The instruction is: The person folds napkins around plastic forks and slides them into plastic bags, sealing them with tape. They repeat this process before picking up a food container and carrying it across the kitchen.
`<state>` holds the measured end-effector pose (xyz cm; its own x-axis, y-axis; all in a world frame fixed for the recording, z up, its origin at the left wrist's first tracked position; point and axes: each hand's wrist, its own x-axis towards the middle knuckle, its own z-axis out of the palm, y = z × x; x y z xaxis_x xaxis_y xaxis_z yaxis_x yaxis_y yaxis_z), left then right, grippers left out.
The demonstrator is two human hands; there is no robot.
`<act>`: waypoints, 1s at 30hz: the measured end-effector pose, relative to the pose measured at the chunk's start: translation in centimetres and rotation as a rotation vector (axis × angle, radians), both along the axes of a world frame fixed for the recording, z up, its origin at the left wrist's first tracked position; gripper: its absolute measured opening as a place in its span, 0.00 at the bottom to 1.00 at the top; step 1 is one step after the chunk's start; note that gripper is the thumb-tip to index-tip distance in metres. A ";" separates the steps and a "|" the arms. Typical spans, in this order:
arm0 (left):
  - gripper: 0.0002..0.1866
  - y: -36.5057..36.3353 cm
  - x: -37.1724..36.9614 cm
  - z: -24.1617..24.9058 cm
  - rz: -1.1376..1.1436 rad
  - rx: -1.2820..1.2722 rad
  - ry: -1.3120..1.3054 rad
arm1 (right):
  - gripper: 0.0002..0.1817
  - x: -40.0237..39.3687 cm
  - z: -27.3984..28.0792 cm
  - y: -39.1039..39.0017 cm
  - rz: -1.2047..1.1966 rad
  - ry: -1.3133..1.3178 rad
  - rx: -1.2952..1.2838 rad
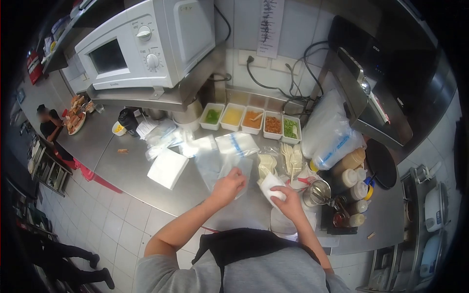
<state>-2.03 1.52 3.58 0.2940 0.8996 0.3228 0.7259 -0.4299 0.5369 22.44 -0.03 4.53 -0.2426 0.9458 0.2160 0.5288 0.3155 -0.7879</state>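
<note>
My left hand (232,185) is closed, fingers pinched on a thin clear plastic bag (209,168) that lies partly on the steel counter. My right hand (287,199) grips a folded white napkin (269,186), thumb on its near side. Just beyond that napkin are cream plastic spoons (266,164) and plastic forks (293,158). A stack of white napkins (167,168) sits left of the bag. Behind it lie more clear bags (237,144), some with blue print.
Five white tubs of toppings, one holding chopped greens (212,116), line the back wall. A microwave (132,46) overhangs the left. Sauce bottles (359,190) and a metal cup (317,193) stand right. Another person (51,129) is far left.
</note>
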 end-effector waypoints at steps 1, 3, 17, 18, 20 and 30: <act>0.05 0.1 0.2 -0.4 -0.006 -0.001 -0.002 | 0.16 0.2 -0.1 -0.3 0.074 0.106 -0.006; 0.03 0.0 0.5 -1.1 -0.052 -0.014 0.075 | 0.17 0.0 -0.1 -0.8 0.148 0.214 -0.012; 0.12 -1.3 -0.9 -5.4 0.104 -0.173 0.264 | 0.24 -6.8 -5.0 0.5 0.271 0.120 -0.267; 0.15 -1.7 -0.6 -4.4 0.138 -0.159 0.285 | 0.23 -7.0 -5.2 0.8 0.321 0.189 -0.414; 0.16 -2.2 0.0 -3.0 0.114 -0.158 0.289 | 0.24 -7.5 -4.9 1.7 0.377 0.224 -0.517; 0.27 -4.7 5.4 3.9 -0.284 -0.053 0.125 | 0.24 -6.9 -7.0 5.7 0.615 0.449 -0.412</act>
